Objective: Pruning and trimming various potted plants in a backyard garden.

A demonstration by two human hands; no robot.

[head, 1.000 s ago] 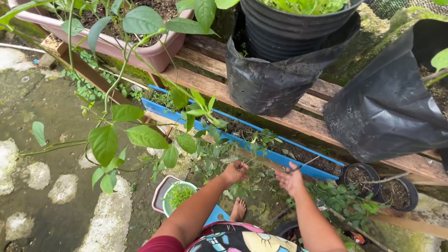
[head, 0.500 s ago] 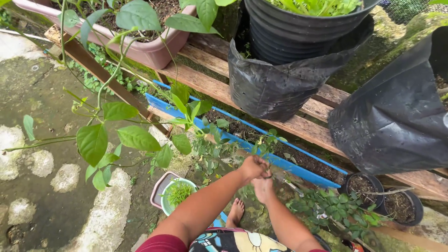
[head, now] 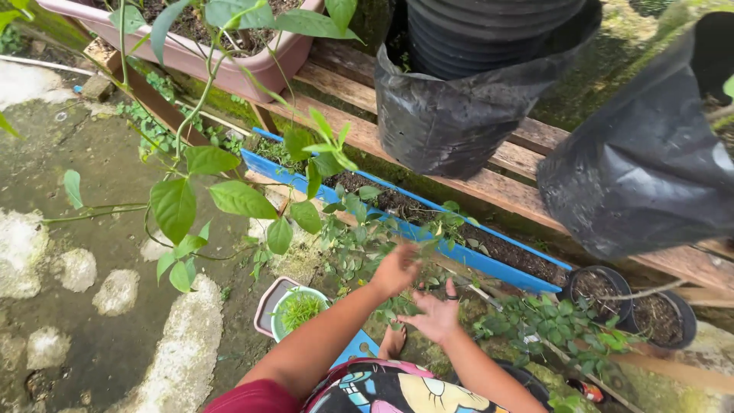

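Down on mossy ground by the blue trough [head: 489, 260], left hand [head: 396, 269] seemingly pinched leafy stems [head: 367, 237] to steady them, right hand [head: 437, 315] spread open beneath.

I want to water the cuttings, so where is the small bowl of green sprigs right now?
In the head view the bowl of sprigs sits low and left of centre, on the ground beside the left forearm, below the blue trough.
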